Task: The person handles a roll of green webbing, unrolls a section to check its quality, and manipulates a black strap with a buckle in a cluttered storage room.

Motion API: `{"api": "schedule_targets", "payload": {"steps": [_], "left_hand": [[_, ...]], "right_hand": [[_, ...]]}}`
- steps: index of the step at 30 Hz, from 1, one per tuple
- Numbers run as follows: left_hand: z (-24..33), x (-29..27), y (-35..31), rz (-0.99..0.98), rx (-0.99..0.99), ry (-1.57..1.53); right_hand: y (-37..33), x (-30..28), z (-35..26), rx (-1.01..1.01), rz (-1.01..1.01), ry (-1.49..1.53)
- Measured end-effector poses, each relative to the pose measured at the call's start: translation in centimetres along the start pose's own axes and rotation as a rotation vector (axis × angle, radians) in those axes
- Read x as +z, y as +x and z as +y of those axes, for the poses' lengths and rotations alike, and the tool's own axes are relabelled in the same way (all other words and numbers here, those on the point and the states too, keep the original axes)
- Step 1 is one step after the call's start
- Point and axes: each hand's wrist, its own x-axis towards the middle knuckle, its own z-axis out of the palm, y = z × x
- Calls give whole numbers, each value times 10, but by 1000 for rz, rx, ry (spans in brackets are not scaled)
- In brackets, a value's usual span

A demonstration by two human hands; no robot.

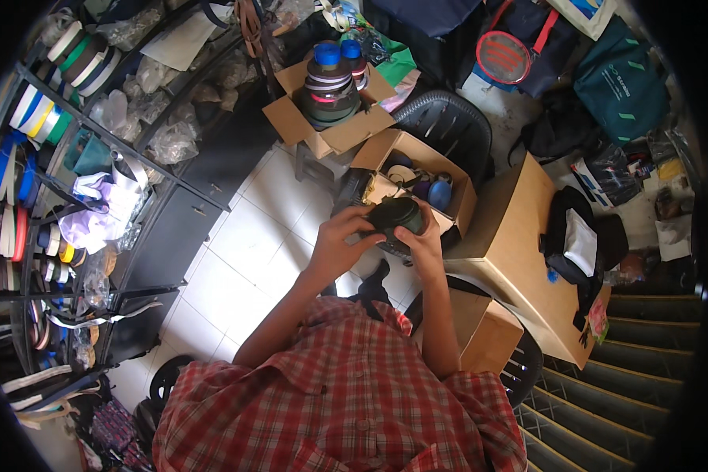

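While my red plaid button-up shirt (346, 393) fills the near edge at six o'clock, my bare left hand (344, 236) and bare right hand (423, 238) meet ahead of it, both grasping one dark green, round, flat-topped roll (395, 214). I pinch it from either side, left thumb and fingers at its nine o'clock, right thumb and fingers at its three; it looks like wound strap, though the shade on it makes the material hard to judge. I have it up off any surface, tilted a little.

Taking the roll as the clock's centre, a small brown cardboard box (488, 334) lies at five o'clock, beside my right forearm. Just beyond my fingers, at one o'clock, an open brown cardboard box (466, 203) holds mixed rolls, a blue round one (440, 194) among them, before a black slatted plastic chair back (448, 118). At three o'clock stands a large tan cardboard box (511, 236) with black cloth (560, 228) on it.

Farther off at eleven o'clock, another open cardboard box (362, 132) carries stacked dark rolls (330, 86) with blue tops. White floor tiles (228, 287) spread toward eight o'clock. Well apart, black shelving (153, 161) crowded with coloured rolls curves past nine and ten, and a dark green fabric bag (621, 94) lies at two.
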Motion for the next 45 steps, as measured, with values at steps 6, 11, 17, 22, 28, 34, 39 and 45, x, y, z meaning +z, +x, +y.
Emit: {"api": "schedule_targets", "payload": {"steps": [6, 11, 17, 22, 28, 34, 39, 45], "left_hand": [[14, -10, 8, -133, -305, -269], [13, -6, 11, -146, -116, -186], [4, 3, 13, -97, -263, -99], [-18, 6, 7, 49, -225, -28], [-1, 13, 6, 74, -196, 60], [4, 12, 4, 33, -73, 121], [3, 6, 5, 26, 66, 213], [7, -2, 7, -32, 4, 127]], "right_hand": [[-7, -11, 17, 61, 42, 366], [-5, -11, 17, 52, -100, 424], [-2, -9, 31, 72, -145, 448], [4, -3, 22, 75, 23, 88], [4, 14, 1, -112, 130, -453], [3, 7, -16, -194, 2, -399], [0, 0, -7, -157, -27, -331], [-4, 1, 1, -134, -40, -229]]}}
